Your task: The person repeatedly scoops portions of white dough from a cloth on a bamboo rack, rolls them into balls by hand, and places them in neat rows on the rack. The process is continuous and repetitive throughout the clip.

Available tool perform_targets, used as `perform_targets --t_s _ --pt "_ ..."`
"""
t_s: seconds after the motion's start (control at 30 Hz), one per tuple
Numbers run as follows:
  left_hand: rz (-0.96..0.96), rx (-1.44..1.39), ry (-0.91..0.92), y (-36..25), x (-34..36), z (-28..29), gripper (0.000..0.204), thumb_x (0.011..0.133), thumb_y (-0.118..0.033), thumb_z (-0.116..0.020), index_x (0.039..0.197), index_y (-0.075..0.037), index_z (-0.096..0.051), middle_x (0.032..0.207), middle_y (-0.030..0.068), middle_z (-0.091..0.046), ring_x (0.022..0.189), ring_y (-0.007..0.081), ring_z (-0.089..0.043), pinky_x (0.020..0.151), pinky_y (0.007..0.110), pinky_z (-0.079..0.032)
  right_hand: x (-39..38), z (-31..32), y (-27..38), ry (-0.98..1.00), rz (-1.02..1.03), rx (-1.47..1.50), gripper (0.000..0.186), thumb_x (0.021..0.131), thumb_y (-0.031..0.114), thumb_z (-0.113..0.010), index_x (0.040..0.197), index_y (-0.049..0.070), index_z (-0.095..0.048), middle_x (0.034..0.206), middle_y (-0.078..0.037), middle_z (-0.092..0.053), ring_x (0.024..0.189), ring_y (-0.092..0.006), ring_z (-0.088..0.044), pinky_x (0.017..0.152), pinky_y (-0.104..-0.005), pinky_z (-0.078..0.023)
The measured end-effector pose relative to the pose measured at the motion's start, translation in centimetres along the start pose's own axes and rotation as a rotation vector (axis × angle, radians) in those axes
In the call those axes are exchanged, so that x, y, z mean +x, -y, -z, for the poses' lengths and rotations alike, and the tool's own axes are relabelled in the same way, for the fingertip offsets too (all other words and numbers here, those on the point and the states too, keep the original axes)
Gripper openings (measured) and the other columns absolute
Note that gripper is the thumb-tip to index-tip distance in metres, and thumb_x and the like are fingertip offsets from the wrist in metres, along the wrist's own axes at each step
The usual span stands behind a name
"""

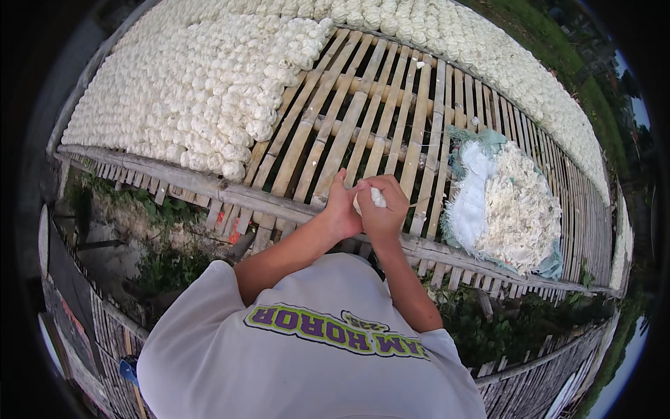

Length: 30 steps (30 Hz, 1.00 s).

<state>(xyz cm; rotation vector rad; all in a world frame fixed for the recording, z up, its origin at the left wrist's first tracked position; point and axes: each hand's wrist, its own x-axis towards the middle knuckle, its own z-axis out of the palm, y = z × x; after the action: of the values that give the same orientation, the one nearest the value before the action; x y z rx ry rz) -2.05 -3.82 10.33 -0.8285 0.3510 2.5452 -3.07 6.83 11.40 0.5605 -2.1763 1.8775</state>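
Clock centred on my hands. White lump [377,197] is right there, between my palms, just above the near edge of the bamboo rack [272,202].

Right hand [385,206]: fingers [395,191] curled well in round the lump, a patch of white showing past the thumb. Left hand [342,213]: up against the right from 9 o'clock, thumb standing up. Rest of it goes behind the right, so can't tell how bent those fingers are or whether they bear on the lump.

My read on the two-hand hold: material looks soft and crumbly, so pressure from two sides should keep it together better than a pinch.

Shredded white heap [523,209] at 3 o'clock, on a frayed white sheet [474,188] and teal netting [494,137]. Likely lined because loose shreds would drop through the slats. Handy for the right arm too.

Packed white balls [202,91] at 10 o'clock, crammed side by side, probably to save room. Far band of balls [453,31] runs 12 to 2. Slat gaps presumably let air up underneath.
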Motion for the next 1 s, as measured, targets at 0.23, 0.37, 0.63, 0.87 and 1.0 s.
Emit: perform_targets --t_s 0.23,0.37,0.63,0.87,1.0 --pt "-0.016 0.308 0.256 -1.7 -0.7 -0.3 0.081 0.106 -0.074 -0.025 0.146 -0.009 -0.050 0.149 0.0214 -0.058 0.141 0.0391 -0.053 0.118 0.053 -0.042 0.1 -0.8 1.4 0.022 0.196 0.150 0.023 0.095 0.018 -0.075 0.107 -0.002 -0.072 0.100 -0.011 -0.072 0.092 -0.0221 -0.069 0.086 -0.0368 -0.055" --pt "0.019 -0.096 0.224 -1.2 -0.6 -0.4 0.083 0.106 -0.074 -0.029 0.140 -0.003 -0.054 0.155 0.0261 -0.050 0.148 0.0396 -0.046 0.122 0.051 -0.040 0.3 -0.8 1.1 0.083 0.249 -0.011 0.020 0.087 0.010 -0.081 0.101 -0.001 -0.073 0.099 -0.012 -0.071 0.093 -0.0232 -0.069 0.084 -0.0361 -0.054" --pt "-0.025 0.131 0.311 -1.3 -1.0 0.1 0.080 0.107 -0.073 -0.028 0.136 -0.003 -0.055 0.154 0.0251 -0.051 0.151 0.0398 -0.043 0.124 0.052 -0.037 -0.3 -0.8 1.2 0.050 0.189 0.119 0.016 0.088 0.006 -0.080 0.101 -0.001 -0.073 0.103 -0.013 -0.073 0.096 -0.0235 -0.070 0.086 -0.0351 -0.055" --pt "-0.112 -0.120 0.137 0.0 -1.2 -0.4 0.079 0.107 -0.071 -0.025 0.136 -0.004 -0.055 0.156 0.0255 -0.049 0.149 0.0395 -0.045 0.123 0.054 -0.037 -0.6 -0.9 0.1 0.066 0.148 0.057 0.020 0.097 0.015 -0.073 0.107 -0.001 -0.073 0.111 -0.014 -0.072 0.101 -0.0223 -0.068 0.088 -0.0358 -0.055" --pt "-0.207 0.001 0.230 0.2 -0.9 0.3 0.085 0.106 -0.074 -0.023 0.142 -0.003 -0.053 0.157 0.0247 -0.049 0.148 0.0385 -0.046 0.122 0.055 -0.037 -1.3 -1.5 0.6 -0.060 0.030 0.066 0.024 0.097 0.015 -0.071 0.113 -0.002 -0.072 0.112 -0.014 -0.071 0.101 -0.0242 -0.068 0.088 -0.0370 -0.055"
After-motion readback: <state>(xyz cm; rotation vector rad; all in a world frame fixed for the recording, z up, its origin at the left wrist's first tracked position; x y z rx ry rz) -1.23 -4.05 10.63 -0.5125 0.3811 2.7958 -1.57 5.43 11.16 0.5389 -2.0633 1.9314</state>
